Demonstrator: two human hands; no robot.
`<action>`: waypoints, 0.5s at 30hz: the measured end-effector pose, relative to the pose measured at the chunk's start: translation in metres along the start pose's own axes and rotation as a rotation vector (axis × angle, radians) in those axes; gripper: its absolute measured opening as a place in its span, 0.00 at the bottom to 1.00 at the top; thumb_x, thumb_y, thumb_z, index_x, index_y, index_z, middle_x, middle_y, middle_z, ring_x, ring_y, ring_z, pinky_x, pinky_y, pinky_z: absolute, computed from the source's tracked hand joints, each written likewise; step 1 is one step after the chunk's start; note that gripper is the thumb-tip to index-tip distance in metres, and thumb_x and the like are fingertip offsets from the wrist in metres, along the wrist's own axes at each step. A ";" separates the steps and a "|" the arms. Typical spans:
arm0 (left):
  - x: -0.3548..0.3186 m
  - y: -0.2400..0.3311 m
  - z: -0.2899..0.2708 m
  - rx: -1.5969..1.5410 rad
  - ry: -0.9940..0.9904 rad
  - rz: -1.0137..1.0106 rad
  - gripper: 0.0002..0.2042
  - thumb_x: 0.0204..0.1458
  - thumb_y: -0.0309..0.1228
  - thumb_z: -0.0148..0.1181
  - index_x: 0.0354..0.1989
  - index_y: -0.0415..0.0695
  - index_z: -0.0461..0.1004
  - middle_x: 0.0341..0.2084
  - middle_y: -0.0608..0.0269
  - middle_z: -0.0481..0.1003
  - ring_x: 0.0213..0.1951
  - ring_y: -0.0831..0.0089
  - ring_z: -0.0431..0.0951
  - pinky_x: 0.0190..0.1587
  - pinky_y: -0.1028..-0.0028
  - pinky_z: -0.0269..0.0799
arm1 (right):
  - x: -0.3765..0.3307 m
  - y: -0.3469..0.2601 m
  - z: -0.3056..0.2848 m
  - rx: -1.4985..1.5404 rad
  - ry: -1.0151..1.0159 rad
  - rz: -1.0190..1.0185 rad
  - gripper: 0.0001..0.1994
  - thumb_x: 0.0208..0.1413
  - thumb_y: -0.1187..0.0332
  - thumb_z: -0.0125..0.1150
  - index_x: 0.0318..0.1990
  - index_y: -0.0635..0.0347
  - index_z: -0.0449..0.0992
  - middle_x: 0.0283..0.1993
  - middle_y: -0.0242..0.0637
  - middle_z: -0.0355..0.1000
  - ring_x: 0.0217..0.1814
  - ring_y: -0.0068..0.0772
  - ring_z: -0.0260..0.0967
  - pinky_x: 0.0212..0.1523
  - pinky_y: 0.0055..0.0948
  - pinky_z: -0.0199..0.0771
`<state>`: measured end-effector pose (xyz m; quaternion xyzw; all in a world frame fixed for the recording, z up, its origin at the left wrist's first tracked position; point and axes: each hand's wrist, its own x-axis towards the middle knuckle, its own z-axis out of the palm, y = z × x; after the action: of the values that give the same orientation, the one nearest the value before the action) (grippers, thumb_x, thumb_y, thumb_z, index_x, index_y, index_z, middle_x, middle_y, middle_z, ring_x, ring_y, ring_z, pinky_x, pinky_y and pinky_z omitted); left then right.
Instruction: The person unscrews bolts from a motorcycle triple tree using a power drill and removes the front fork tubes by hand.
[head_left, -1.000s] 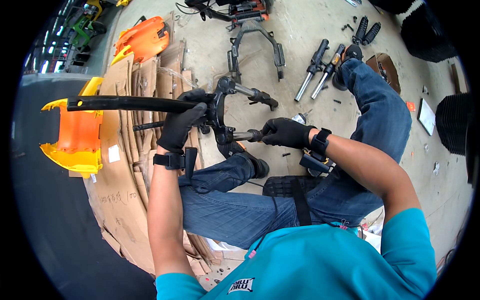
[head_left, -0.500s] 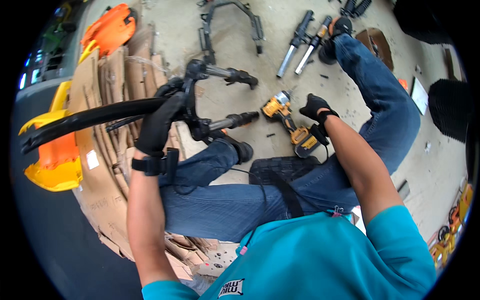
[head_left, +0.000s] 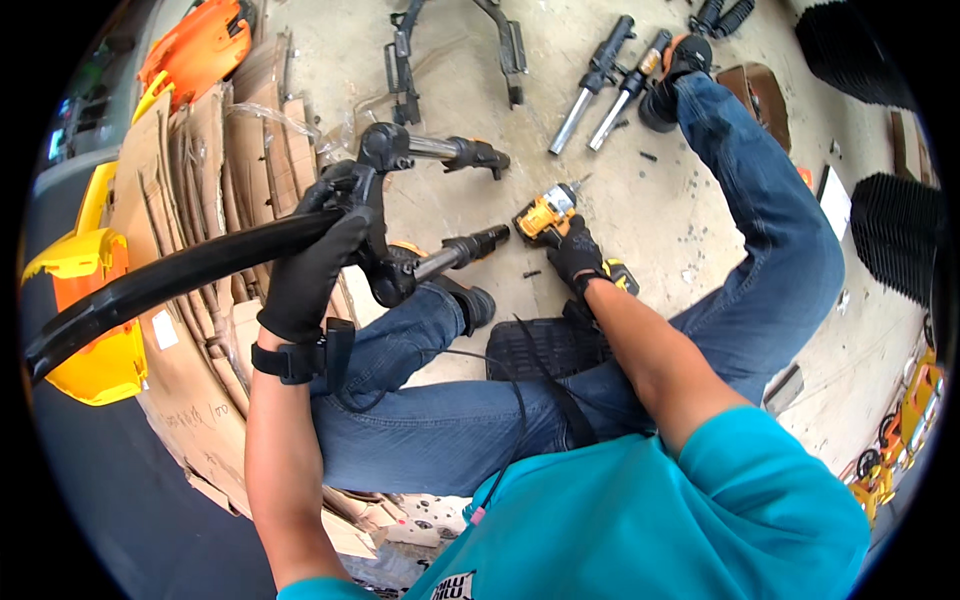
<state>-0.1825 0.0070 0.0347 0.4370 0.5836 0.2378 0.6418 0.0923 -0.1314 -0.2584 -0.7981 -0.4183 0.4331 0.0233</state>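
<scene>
My left hand (head_left: 315, 275), in a black glove, is closed round a front fork assembly (head_left: 432, 148) near its clamp. A long curved black tube (head_left: 190, 262) runs from there to the left, and two silver-and-black legs point right. My right hand (head_left: 574, 252), also gloved, wraps the handle of a yellow-and-black cordless driver (head_left: 546, 214). Its bit points up and to the right, away from me. The battery end shows past my wrist. Whether the driver still rests on the floor I cannot tell.
Stacked flattened cardboard (head_left: 160, 215) lies at left, beside yellow-and-orange plastic panels (head_left: 100, 345). Two loose fork legs (head_left: 600, 75) and a black metal frame (head_left: 402, 60) lie on the far floor. A cardboard box (head_left: 768, 95) and black ribbed parts (head_left: 890, 235) are at right.
My right hand has moved left and closed on the driver's handle, and the driver has turned slightly. The fork's tube end has swung down a little in my left hand.
</scene>
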 end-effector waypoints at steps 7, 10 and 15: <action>-0.002 -0.004 -0.003 0.062 0.054 0.049 0.27 0.54 0.26 0.61 0.63 0.40 0.64 0.38 0.64 0.77 0.39 0.81 0.74 0.43 0.78 0.71 | 0.005 0.002 -0.023 0.114 -0.049 -0.048 0.37 0.46 0.63 0.65 0.63 0.64 0.55 0.48 0.60 0.72 0.52 0.58 0.71 0.51 0.44 0.72; 0.003 -0.003 -0.003 0.056 0.036 0.074 0.27 0.53 0.28 0.63 0.63 0.38 0.64 0.36 0.65 0.78 0.37 0.82 0.74 0.43 0.79 0.70 | 0.000 -0.009 -0.057 0.222 -0.051 -0.134 0.34 0.45 0.59 0.67 0.59 0.63 0.62 0.43 0.54 0.75 0.47 0.51 0.75 0.47 0.39 0.74; 0.004 -0.009 -0.008 0.056 0.036 0.087 0.24 0.56 0.28 0.59 0.62 0.37 0.64 0.39 0.64 0.77 0.39 0.78 0.78 0.45 0.76 0.73 | -0.054 -0.083 -0.147 0.506 -0.337 -0.085 0.12 0.52 0.65 0.66 0.36 0.64 0.72 0.26 0.36 0.72 0.24 0.23 0.69 0.26 0.27 0.71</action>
<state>-0.1910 0.0082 0.0254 0.4754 0.5821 0.2567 0.6077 0.1288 -0.0669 -0.0973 -0.6658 -0.3281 0.6483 0.1695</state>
